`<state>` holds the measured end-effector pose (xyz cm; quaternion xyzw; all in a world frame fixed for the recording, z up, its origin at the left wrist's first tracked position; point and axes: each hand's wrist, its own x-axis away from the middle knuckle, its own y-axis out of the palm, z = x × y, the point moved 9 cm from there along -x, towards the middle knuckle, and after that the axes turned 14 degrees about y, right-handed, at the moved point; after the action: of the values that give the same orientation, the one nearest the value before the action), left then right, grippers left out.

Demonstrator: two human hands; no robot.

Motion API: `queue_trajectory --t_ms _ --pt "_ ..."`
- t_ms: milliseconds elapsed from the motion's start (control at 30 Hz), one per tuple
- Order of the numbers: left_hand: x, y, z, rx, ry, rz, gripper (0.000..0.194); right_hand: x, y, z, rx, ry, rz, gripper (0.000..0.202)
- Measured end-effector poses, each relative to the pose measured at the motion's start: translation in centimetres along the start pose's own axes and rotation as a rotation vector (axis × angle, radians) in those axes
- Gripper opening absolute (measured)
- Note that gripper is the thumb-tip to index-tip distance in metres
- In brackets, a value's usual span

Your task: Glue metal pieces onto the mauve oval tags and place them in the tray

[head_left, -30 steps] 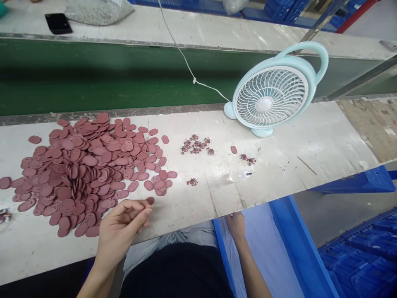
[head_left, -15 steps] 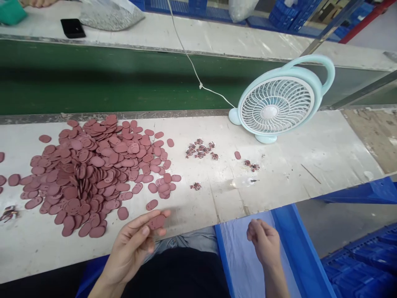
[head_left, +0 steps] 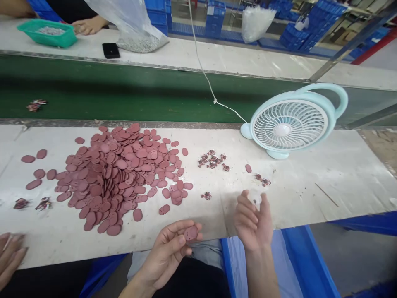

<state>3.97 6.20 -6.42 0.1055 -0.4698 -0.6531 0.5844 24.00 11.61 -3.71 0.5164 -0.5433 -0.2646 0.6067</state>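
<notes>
A large heap of maroon oval pieces (head_left: 124, 174) lies on the white worktable (head_left: 310, 182). My left hand (head_left: 169, 254) is at the table's near edge and pinches one maroon oval piece (head_left: 191, 233) between thumb and fingers. My right hand (head_left: 252, 223) is just right of it, over the table edge, with its fingers curled around a small clear bottle (head_left: 256, 199). Small patterned bits (head_left: 212, 160) lie scattered between the heap and the fan; one bit (head_left: 206, 195) lies close to my right hand.
A pale blue fan (head_left: 293, 122) stands at the back right, its white cord (head_left: 204, 74) crossing the green conveyor belt (head_left: 124, 95). Another person's hand (head_left: 9, 252) rests at the lower left. Across the belt are a green tray (head_left: 46, 35), a phone (head_left: 111, 50) and a plastic bag (head_left: 136, 29). A blue crate (head_left: 297, 256) sits below the table.
My left hand picked an oval piece from the heap's edge and drew it back. My right hand rose from below the table to the clear bottle. The view tilted up.
</notes>
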Motion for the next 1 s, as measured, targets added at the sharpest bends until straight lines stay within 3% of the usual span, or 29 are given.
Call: queue_trajectory --t_ms 133,200,333,633,767,1000 --pt "0.0 0.4 -0.2 0.04 0.005 0.02 0.026 3.2 0.4 3.0 0.449 -0.242 0.342 0.034" --pt "0.0 0.7 -0.4 0.049 -0.004 0.026 0.026 4.5 1.3 4.8 0.657 -0.352 0.404 0.029" --pt "0.0 1.1 -0.5 0.063 0.002 0.026 0.028 5.3 2.5 7.0 0.938 -0.478 0.428 0.024" --pt "-0.1 0.4 -0.7 0.049 -0.006 0.053 0.031 5.1 4.6 6.6 1.253 -0.582 0.458 0.023" --pt "-0.2 0.7 -0.5 0.053 -0.001 0.038 0.03 5.3 4.5 6.7 1.266 -0.588 0.489 0.024" --pt "-0.3 1.3 -0.2 0.083 0.009 0.006 0.027 5.5 4.3 6.6 1.293 -0.607 0.404 0.027"
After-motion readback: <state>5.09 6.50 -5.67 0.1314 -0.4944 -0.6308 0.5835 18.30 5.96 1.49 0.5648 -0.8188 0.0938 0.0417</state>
